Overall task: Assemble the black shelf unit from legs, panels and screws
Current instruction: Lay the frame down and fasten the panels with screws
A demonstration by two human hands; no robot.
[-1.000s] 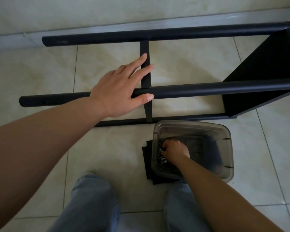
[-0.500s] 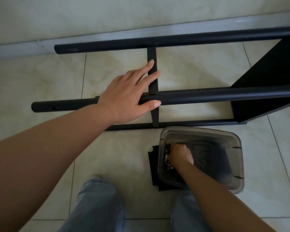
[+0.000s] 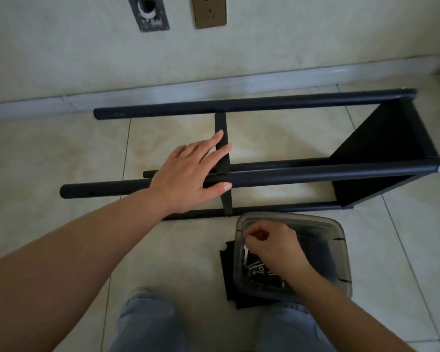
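While the shelf unit is lying on its side: the black shelf unit [image 3: 264,174] is stretching across the tiled floor [image 3: 48,153] close to the wall, its legs running left to right.
Left hand: the left hand [image 3: 188,176] is resting flat on the near upper leg [image 3: 315,174], fingers straight and spread, their tips reaching the thin middle panel [image 3: 222,148] that is crossing between the legs.
End panel: a solid black end panel [image 3: 381,148] is closing the right end of the frame, well apart from both hands.
Right hand: the right hand [image 3: 272,247] is hovering over the clear container [image 3: 338,252], its grip curled and pinching a pale screw [image 3: 245,252] that is hanging below the fingertips.
Loose screws: more screws [image 3: 258,270] are lying in the container's near left corner, just beneath the pinched one.
Container: it is sitting on the floor just in front of the frame's lowest leg [image 3: 277,210], over a black sheet [image 3: 229,275].
Wall: a socket [image 3: 210,11] and a round fitting [image 3: 149,12] are showing above.
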